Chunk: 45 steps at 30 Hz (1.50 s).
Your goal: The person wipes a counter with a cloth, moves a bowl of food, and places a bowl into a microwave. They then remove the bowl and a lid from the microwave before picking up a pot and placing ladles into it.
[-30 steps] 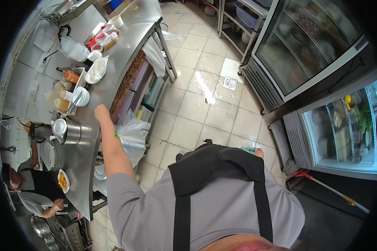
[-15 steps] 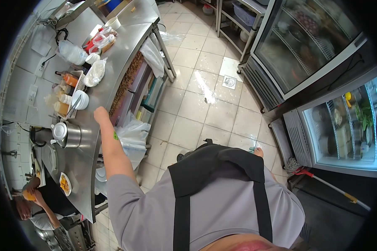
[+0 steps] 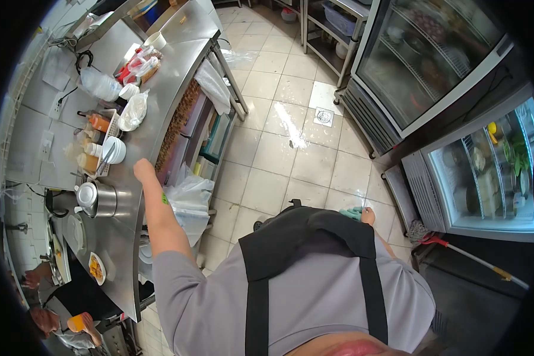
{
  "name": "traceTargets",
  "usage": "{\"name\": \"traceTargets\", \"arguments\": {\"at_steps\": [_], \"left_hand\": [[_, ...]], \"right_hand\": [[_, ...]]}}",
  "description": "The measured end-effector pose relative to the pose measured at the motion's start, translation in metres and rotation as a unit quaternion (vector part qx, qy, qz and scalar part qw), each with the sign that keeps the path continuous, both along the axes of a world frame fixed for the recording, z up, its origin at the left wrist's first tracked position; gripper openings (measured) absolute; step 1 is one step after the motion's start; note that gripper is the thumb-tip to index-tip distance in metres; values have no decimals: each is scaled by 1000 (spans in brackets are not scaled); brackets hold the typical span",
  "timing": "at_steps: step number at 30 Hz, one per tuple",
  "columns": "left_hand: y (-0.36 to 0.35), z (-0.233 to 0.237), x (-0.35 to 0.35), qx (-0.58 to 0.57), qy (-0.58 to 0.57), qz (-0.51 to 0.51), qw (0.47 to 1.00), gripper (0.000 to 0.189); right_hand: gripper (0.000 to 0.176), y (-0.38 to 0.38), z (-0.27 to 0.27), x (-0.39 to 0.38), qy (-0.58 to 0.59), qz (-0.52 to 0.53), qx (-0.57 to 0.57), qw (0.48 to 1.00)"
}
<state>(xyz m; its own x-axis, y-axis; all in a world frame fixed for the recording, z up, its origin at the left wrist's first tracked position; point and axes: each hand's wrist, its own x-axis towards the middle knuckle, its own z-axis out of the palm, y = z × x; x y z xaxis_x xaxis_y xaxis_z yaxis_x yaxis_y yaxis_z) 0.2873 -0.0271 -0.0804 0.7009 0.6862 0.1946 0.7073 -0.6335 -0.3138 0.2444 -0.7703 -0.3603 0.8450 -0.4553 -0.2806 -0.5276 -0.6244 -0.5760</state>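
Note:
My left hand (image 3: 143, 170) is at the front edge of the steel counter (image 3: 139, 142), curled in a fist with nothing visible in it. Beyond it stand a stack of white bowls (image 3: 114, 149) with tongs lying across, and a lidded steel pot (image 3: 104, 200). Low on my other side, my right hand (image 3: 368, 216) is closed round a green cloth (image 3: 352, 213), which hangs out from the fingers above the tiled floor. My apron and body hide part of that arm.
A white basket of sauce bottles (image 3: 100, 124) and bagged items (image 3: 133, 111) line the counter's back. A plate of orange food (image 3: 97, 269) sits near its end, by a co-worker (image 3: 59, 314) holding an orange cup. An open lit fridge (image 3: 486, 172) and a mop (image 3: 417, 232) are right.
More of the green cloth shows at my right hand now. My left hand stays at the counter edge. The co-worker has shifted down in view with the orange cup.

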Motion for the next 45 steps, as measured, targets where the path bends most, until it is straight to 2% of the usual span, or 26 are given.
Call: {"name": "traceTargets", "arguments": {"at_steps": [33,43,45], "left_hand": [[-3,-5,0,39,2,-9,999,20],[-3,-2,3,0,12,10,1000,20],[-4,-1,2,27,6,-6,1000,20]], "right_hand": [[14,-14,-8,-14,42,-33,-3,999],[15,-15,-11,-14,60,-34,-3,998],[17,-14,-11,-13,54,-32,1,998]]}}
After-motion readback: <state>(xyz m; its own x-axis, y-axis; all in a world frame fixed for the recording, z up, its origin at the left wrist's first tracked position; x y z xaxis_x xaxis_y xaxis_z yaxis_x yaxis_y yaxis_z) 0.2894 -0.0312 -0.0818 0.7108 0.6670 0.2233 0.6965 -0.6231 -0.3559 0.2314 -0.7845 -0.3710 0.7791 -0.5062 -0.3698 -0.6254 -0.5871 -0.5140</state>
